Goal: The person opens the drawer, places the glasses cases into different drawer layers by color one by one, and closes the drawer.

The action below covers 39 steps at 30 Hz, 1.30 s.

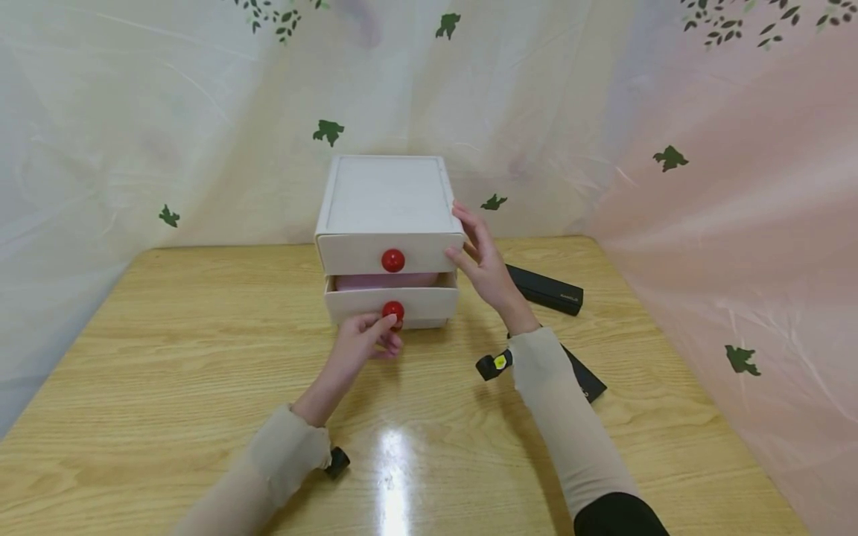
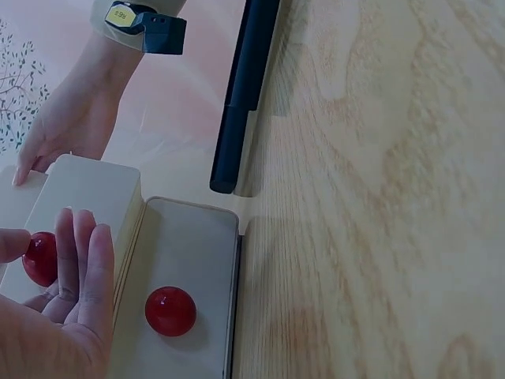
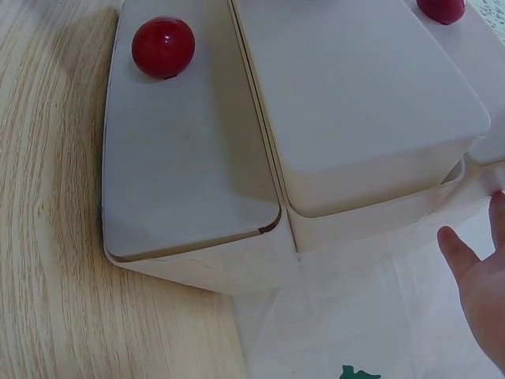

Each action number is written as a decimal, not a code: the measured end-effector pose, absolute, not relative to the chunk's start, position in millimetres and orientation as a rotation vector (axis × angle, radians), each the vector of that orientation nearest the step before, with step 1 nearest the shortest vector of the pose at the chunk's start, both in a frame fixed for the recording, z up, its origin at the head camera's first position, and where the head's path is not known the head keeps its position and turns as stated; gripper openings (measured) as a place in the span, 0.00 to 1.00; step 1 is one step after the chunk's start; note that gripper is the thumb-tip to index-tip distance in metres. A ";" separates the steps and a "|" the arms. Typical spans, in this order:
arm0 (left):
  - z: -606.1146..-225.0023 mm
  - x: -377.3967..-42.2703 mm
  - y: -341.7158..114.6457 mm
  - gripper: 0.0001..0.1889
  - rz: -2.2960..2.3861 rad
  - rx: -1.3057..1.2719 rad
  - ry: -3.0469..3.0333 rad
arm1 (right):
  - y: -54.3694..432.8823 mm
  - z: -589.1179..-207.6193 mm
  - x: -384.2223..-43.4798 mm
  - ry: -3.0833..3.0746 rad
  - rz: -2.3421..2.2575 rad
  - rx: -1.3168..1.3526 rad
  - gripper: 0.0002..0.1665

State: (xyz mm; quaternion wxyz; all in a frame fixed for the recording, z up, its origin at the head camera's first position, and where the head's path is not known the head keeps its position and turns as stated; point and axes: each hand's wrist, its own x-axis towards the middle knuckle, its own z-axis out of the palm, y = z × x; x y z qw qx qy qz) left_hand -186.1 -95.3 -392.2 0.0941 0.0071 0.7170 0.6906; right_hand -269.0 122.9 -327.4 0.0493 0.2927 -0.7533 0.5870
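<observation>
A white cabinet (image 1: pixel 389 193) of stacked drawers stands at the back of the table. Its middle drawer (image 1: pixel 429 302) is pulled partway out, and something pink (image 1: pixel 385 281) shows inside. My left hand (image 1: pixel 355 346) pinches that drawer's red knob (image 2: pixel 39 259) between thumb and fingers. At the cabinet's upper right edge, my right hand (image 1: pixel 488 272) rests against the side with its fingers extended. The top drawer (image 1: pixel 348 254), with a red knob (image 1: pixel 392 260), is closed. Below, the closed bottom drawer (image 3: pixel 189 158) has a red knob (image 2: pixel 170 311) too.
Right of the cabinet lies a long black box (image 1: pixel 546 289). Another flat black object (image 1: pixel 585 376) lies nearer, partly hidden by the right sleeve (image 1: pixel 546 380). A patterned curtain (image 1: pixel 234 134) hangs behind the wooden table (image 1: pixel 188 335) and along its right side.
</observation>
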 end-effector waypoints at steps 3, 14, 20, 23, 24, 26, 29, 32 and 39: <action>-392.6 -187.0 -94.0 0.22 2.065 -0.008 2.118 | 123.5 -331.1 -272.9 -2.290 1.791 0.893 0.34; -394.2 -191.3 -90.4 0.21 2.125 -0.034 2.124 | 127.1 -347.3 -287.5 -2.251 1.762 0.925 0.34; -395.6 -193.6 -88.5 0.20 2.157 -0.023 2.147 | 126.5 -346.1 -287.1 -2.254 1.779 0.925 0.34; -396.0 -194.8 -87.7 0.19 2.192 -0.001 2.148 | 125.9 -345.5 -287.7 -2.262 1.801 0.908 0.35; -396.0 -195.3 -87.4 0.18 2.200 0.001 2.151 | 125.8 -345.4 -287.6 -2.261 1.810 0.905 0.36; -396.5 -196.9 -87.2 0.17 2.210 -0.003 2.152 | 126.0 -345.8 -288.1 -2.256 1.816 0.906 0.36; -397.4 -200.1 -87.2 0.17 2.213 -0.004 2.169 | 126.2 -346.1 -287.5 -2.250 1.804 0.917 0.36; -398.1 -203.1 -87.6 0.16 2.217 -0.001 2.173 | 126.0 -346.1 -286.7 -2.240 1.797 0.931 0.35; -398.3 -207.0 -89.3 0.17 2.216 0.033 2.186 | 125.9 -347.0 -287.2 -2.214 1.797 0.953 0.35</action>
